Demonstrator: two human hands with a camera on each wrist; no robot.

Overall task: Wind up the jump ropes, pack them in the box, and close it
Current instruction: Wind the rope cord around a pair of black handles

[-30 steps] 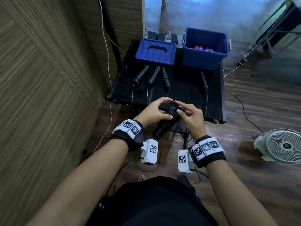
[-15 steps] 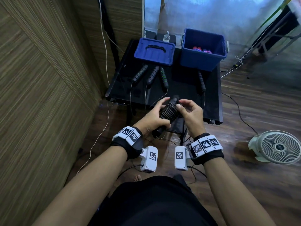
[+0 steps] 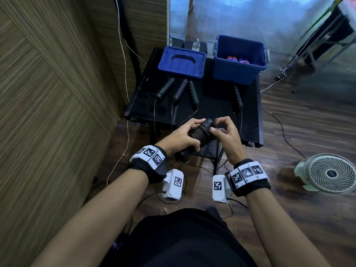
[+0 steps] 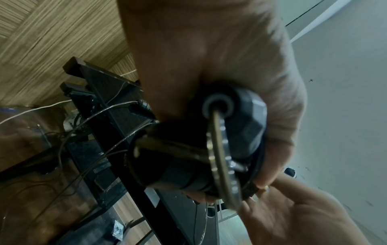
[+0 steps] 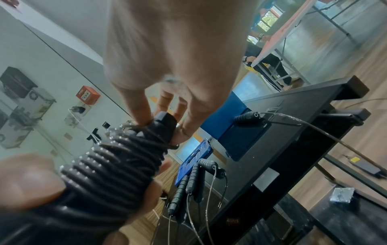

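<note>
Left hand (image 3: 179, 138) grips wound jump rope (image 3: 200, 133) handles, right hand (image 3: 225, 134) pinches what looks like its cord end above table (image 3: 248, 120).

Indoor workroom, wood-panelled wall (image 3: 48, 112), fire alarm box (image 5: 87, 97), floor fan (image 3: 330, 173)

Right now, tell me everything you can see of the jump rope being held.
The jump rope is black: two ribbed handles held side by side, with dark cord coiled in tight turns around their middle. It is tilted, its far end toward the table, in the air just off the near edge. The left hand grips the lower part; the right hand pinches the upper end, where the last turns look loose.
</note>
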